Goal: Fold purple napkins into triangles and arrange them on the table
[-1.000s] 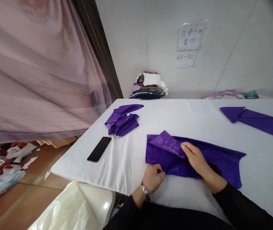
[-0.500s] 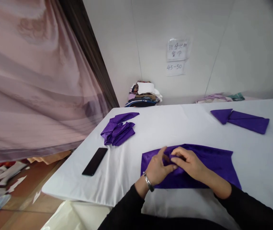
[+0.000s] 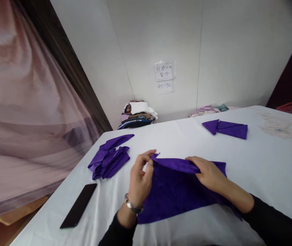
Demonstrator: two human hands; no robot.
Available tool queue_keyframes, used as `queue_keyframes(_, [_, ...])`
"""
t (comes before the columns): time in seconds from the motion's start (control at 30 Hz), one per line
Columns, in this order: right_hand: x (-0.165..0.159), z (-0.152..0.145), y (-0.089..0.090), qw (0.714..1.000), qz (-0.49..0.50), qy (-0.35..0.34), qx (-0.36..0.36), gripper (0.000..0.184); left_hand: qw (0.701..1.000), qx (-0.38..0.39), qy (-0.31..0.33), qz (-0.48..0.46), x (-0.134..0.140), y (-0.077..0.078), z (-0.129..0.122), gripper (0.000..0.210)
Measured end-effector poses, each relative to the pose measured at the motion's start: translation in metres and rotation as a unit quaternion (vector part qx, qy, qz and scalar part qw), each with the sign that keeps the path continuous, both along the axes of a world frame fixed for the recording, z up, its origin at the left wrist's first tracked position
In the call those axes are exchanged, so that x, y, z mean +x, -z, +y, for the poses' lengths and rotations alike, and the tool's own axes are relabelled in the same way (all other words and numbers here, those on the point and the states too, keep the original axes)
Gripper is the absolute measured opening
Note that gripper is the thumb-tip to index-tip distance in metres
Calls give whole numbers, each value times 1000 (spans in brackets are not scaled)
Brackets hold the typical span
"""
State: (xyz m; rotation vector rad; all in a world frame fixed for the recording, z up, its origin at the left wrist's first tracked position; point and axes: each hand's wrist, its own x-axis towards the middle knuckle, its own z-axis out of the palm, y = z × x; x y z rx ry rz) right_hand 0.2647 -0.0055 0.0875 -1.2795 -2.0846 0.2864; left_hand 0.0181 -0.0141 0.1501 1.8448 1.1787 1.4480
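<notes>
A purple cloth napkin (image 3: 179, 191) is partly lifted off the white-covered table in front of me. My left hand (image 3: 142, 174), with a metal band at its wrist, pinches the napkin's upper left corner between thumb and fingers. Farther along the raised edge, my right hand (image 3: 207, 172) is closed on the cloth, its thumb tucked under the fold. The edge between both hands is turned over as a narrow strip, and the lower part hangs down to the table. A folded purple napkin (image 3: 231, 130) with a pointed end lies at the back right.
Crumpled purple cloth (image 3: 110, 159) lies on the left of the white tablecloth (image 3: 166, 140), with a black phone (image 3: 78, 206) nearer me. Behind the table is a stack of folded fabrics (image 3: 138, 114). A pink curtain (image 3: 28, 119) hangs at the left, and a handwritten sign (image 3: 164, 77) is on the wall.
The napkin lay flat with both hands close together over its middle. Now my hands are apart along its upper edge, which is lifted and turned over. The view has shifted to the right.
</notes>
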Motion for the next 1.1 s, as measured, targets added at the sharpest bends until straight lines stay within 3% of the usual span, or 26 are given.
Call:
queue_keyframes(0.1, [39, 1, 1, 997, -5, 77, -26, 34, 998, 47, -43, -12, -24, -20, 1, 11])
queue_keyframes(0.2, [76, -8, 1, 991, 0, 122, -50, 22, 998, 24, -40, -42, -41, -27, -6, 15])
queue_keyframes(0.3, [103, -21, -3, 987, 27, 156, -1, 21, 997, 6, -72, -36, -51, -27, -14, 16])
queue_keyframes(0.43, [117, -20, -17, 976, 90, 192, 46, 28, 983, 66, -171, 9, -60, -28, -1, 17])
queue_keyframes(0.53, [117, 13, -29, 969, 123, 207, 48, 32, 969, 90, -217, 75, -64, -32, 41, 17])
queue_keyframes(0.63, [113, 74, -33, 974, 146, 169, 41, 35, 958, 75, -223, 164, -65, -32, 105, 16])
queue_keyframes(0.77, [109, 168, -19, 973, 150, 177, -7, 33, 905, -14, -272, 328, -61, -21, 197, 13])
queue_keyframes(0.87, [104, 223, 0, 967, 121, 222, -32, 30, 884, -58, -281, 368, -53, -6, 249, 15])
queue_keyframes(1.0, [96, 259, 25, 958, 83, 270, -39, 37, 873, -99, -275, 391, -43, 16, 289, 20])
queue_keyframes(1.1, [91, 265, 38, 955, 75, 284, -33, 53, 870, -109, -261, 403, -36, 34, 298, 22])
